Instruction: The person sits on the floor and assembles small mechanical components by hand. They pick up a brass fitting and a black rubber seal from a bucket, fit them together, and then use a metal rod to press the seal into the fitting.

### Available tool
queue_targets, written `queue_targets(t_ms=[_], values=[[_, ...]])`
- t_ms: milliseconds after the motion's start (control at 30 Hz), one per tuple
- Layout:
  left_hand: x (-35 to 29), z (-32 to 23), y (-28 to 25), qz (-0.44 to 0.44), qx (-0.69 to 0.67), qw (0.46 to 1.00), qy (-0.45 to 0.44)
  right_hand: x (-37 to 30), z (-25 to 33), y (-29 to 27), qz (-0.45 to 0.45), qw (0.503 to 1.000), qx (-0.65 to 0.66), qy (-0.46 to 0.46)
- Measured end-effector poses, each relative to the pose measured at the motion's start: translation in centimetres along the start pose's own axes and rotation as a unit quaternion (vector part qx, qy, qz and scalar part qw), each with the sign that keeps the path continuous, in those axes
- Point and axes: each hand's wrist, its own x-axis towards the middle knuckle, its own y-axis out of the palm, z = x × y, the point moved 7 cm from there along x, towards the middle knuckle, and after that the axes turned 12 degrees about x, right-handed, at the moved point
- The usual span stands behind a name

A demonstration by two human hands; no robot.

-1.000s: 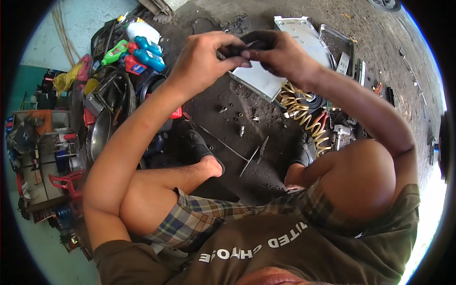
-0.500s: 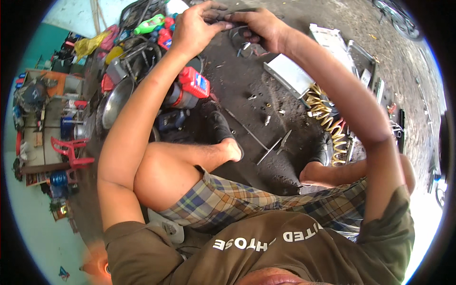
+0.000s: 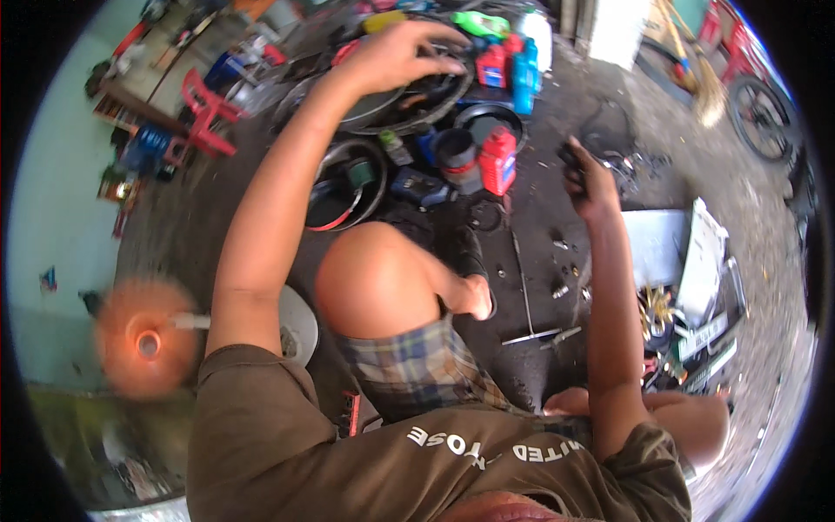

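Note:
My left hand is raised over a dark round tub at the far left, its thumb and fingers apart and nothing between them. Over the dark floor to the right, my right hand has blackened fingers curled in. Something small and dark may be in them, but blur hides what. Between the hands stand a red plastic bottle and a dark cylindrical container. A T-handle wrench lies on the floor near my foot, with small metal parts beside it.
Red and blue bottles crowd the back. A red-edged basin sits by my left knee. An orange fan stands left, a red chair behind it. White panels and a yellow coiled hose lie right.
My hands were together at the top; now they are apart, the left over the tub, the right lower and nearer. The view has swung left, bringing the fan fully in.

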Motion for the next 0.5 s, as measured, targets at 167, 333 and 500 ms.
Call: queue_targets(t_ms=[167,333,500], values=[[-18.2,13.1,-8.6,-0.248,-0.16,0.928,-0.229,2.0,-2.7,-1.5,0.049,0.993,0.08,0.065],[-38.9,17.9,2.6,-0.47,-0.313,0.658,-0.498,3.8,-6.2,-6.2,0.003,0.993,0.079,0.092],[-49.9,15.7,24.1,-0.38,-0.401,0.482,-0.68,4.7,-7.6,-9.5,-0.041,0.99,0.065,0.114]])
